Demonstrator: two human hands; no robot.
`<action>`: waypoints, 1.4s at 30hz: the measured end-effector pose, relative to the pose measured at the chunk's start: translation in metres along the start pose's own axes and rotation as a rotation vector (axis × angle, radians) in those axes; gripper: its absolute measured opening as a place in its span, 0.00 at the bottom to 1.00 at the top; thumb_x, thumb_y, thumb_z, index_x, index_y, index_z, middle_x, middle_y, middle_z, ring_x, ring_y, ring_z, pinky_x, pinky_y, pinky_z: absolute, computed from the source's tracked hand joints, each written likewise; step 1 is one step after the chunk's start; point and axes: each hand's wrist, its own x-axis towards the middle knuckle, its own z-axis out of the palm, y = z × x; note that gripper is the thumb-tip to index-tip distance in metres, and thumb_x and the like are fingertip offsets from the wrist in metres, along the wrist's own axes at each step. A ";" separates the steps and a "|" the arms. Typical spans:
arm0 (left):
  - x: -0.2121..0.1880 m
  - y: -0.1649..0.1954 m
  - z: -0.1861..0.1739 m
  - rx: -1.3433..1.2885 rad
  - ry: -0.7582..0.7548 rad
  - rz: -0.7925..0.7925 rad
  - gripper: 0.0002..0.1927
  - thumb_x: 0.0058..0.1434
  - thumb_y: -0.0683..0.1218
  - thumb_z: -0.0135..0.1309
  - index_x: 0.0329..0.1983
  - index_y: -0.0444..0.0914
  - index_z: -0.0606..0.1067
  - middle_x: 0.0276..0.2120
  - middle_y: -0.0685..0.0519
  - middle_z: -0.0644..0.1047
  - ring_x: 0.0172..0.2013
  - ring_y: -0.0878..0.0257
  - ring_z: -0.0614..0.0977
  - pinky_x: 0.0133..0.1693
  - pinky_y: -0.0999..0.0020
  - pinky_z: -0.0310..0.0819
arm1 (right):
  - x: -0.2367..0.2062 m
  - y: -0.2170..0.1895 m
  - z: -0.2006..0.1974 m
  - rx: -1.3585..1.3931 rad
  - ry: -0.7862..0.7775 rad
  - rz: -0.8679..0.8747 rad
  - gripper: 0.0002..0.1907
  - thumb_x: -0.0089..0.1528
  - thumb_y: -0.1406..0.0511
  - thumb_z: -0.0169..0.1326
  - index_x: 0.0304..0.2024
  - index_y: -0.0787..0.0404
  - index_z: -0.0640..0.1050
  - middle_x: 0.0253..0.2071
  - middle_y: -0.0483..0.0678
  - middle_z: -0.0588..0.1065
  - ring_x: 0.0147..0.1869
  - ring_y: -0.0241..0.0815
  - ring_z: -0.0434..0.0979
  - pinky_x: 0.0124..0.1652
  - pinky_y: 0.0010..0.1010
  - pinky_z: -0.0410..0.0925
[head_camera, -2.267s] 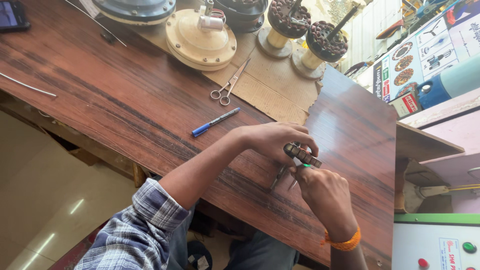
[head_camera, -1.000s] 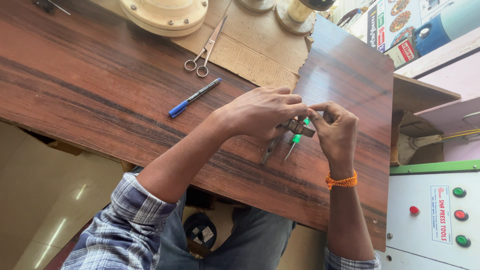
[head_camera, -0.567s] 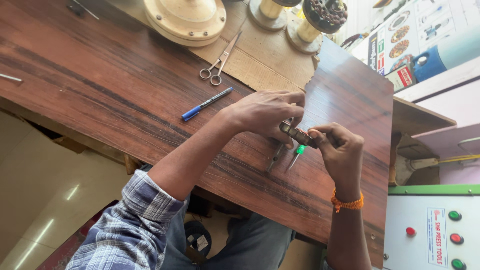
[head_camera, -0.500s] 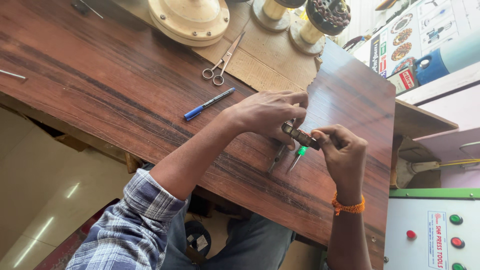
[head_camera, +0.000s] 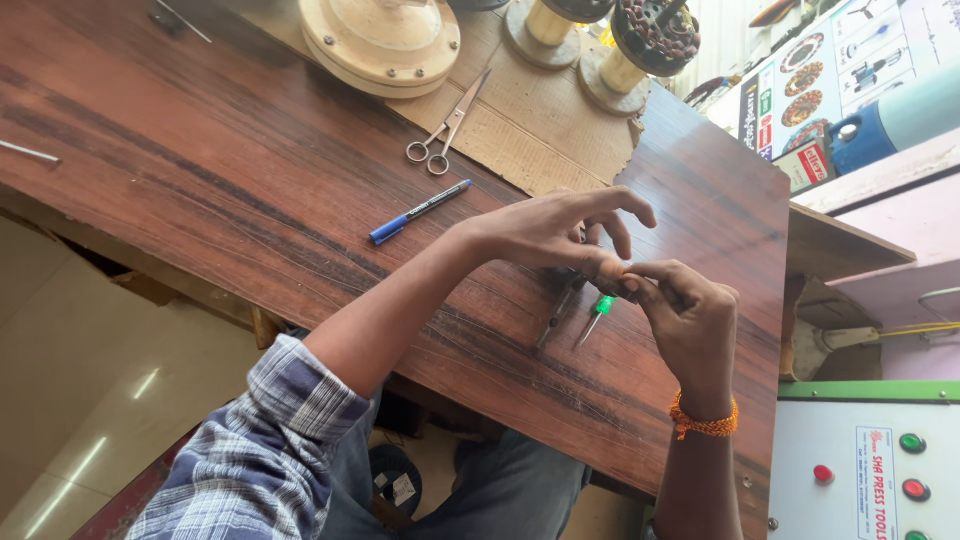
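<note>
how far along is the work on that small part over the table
Done: hard to tell; the scissors and blue pen lie aside, untouched. In hand: the left hand and right hand pinch a small part together, mostly hidden by fingers. Left: two screwdrivers lie under the hands, not picked up.

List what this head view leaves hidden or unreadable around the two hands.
1. Head view: the small part pinched between the left hand and right hand is covered by the fingertips; its kind cannot be told.
2. The two slim tools: the green-handled screwdriver has its top behind the fingers, and the dark tool is too small to name.
3. The wire spools are cut off by the top edge.
</note>
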 end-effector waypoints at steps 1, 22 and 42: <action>0.000 -0.004 0.000 -0.085 -0.011 -0.064 0.36 0.60 0.67 0.58 0.66 0.45 0.68 0.44 0.55 0.84 0.43 0.64 0.83 0.48 0.66 0.76 | 0.000 -0.001 0.001 -0.015 0.005 0.001 0.06 0.63 0.70 0.62 0.43 0.64 0.84 0.21 0.39 0.73 0.25 0.23 0.65 0.26 0.21 0.59; 0.000 -0.031 -0.004 -0.378 -0.058 -0.113 0.20 0.65 0.50 0.62 0.56 0.37 0.76 0.41 0.53 0.84 0.45 0.70 0.82 0.50 0.70 0.76 | -0.011 -0.028 0.012 -0.326 -0.024 -0.508 0.01 0.63 0.68 0.61 0.36 0.59 0.81 0.32 0.48 0.81 0.33 0.40 0.81 0.35 0.32 0.71; 0.002 0.007 0.008 0.407 -0.125 0.022 0.16 0.57 0.48 0.63 0.44 0.41 0.71 0.37 0.52 0.80 0.48 0.53 0.79 0.49 0.54 0.72 | -0.008 0.006 -0.018 -0.163 -0.002 -0.042 0.03 0.62 0.71 0.64 0.38 0.63 0.83 0.29 0.46 0.81 0.26 0.30 0.75 0.26 0.24 0.65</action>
